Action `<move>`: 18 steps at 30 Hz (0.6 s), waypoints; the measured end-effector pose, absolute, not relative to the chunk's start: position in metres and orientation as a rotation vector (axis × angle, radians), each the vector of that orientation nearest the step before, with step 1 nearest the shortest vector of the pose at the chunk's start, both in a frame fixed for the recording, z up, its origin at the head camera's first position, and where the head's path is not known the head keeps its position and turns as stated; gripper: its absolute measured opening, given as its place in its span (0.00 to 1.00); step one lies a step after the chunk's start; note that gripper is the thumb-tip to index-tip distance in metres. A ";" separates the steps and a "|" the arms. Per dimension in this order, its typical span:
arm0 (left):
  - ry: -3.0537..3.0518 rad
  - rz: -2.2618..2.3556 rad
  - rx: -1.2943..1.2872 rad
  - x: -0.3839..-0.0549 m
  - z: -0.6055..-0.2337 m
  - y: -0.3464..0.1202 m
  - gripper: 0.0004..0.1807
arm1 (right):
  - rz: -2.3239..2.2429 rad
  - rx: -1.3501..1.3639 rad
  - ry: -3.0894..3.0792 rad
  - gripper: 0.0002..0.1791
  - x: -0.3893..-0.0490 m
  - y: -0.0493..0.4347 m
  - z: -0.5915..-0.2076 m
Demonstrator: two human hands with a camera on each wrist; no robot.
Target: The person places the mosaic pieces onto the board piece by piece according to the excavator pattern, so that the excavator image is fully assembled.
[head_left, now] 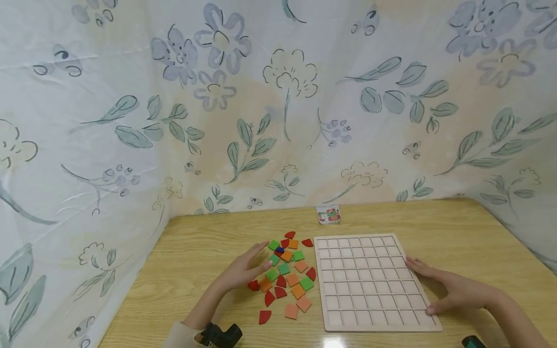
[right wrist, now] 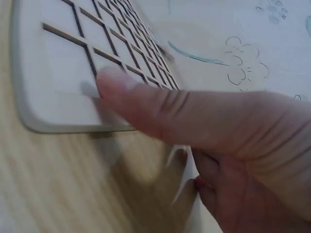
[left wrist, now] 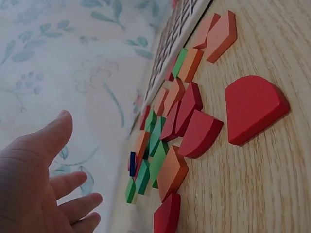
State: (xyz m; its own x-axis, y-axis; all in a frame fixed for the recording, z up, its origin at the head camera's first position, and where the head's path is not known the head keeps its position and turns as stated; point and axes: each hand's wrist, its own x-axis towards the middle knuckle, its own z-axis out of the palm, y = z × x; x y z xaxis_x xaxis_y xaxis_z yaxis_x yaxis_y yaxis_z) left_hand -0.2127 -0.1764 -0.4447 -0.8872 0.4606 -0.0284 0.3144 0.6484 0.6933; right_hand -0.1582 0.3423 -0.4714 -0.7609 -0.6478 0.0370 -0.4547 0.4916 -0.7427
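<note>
My left hand (head_left: 241,270) hovers at the left side of a scattered pile of small flat tiles, its fingers spread with nothing between them. Among the tiles are green squares (head_left: 306,282), orange squares (head_left: 298,291), red quarter-circles (head_left: 265,317) and one dark blue piece (head_left: 280,250). To their right lies a pale wooden grid board (head_left: 361,280), its squares bare. My right hand (head_left: 461,288) rests along the board's right edge with extended fingers. In the right wrist view its thumb (right wrist: 146,104) lies over the board's rim; the other fingers are partly hidden behind it.
A small printed card (head_left: 328,214) lies behind the board near the back of the wooden table (head_left: 209,232). Floral cloth (head_left: 278,106) hangs around the table's back and sides. Black wrist gear (head_left: 222,334) sits at my left wrist.
</note>
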 end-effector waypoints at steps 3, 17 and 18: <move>2.657 1.048 0.615 -0.214 -0.445 -0.176 0.36 | -1.166 -0.924 2.491 0.52 -0.158 0.342 -0.474; 2.656 1.017 0.627 -0.227 -0.444 -0.173 0.36 | -1.135 -0.944 2.603 0.53 -0.165 0.345 -0.478; 2.656 1.011 0.640 -0.229 -0.444 -0.173 0.36 | -1.135 -0.950 2.608 0.53 -0.166 0.346 -0.478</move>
State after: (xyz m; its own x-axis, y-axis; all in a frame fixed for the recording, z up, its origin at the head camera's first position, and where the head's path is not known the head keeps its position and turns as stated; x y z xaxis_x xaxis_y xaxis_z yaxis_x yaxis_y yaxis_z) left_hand -0.2286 -0.1729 -0.4437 -0.8788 0.4739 -0.0556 0.3170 0.6669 0.6744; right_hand -0.1656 0.3458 -0.4780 -0.7901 -0.6021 0.1150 -0.4945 0.5152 -0.7000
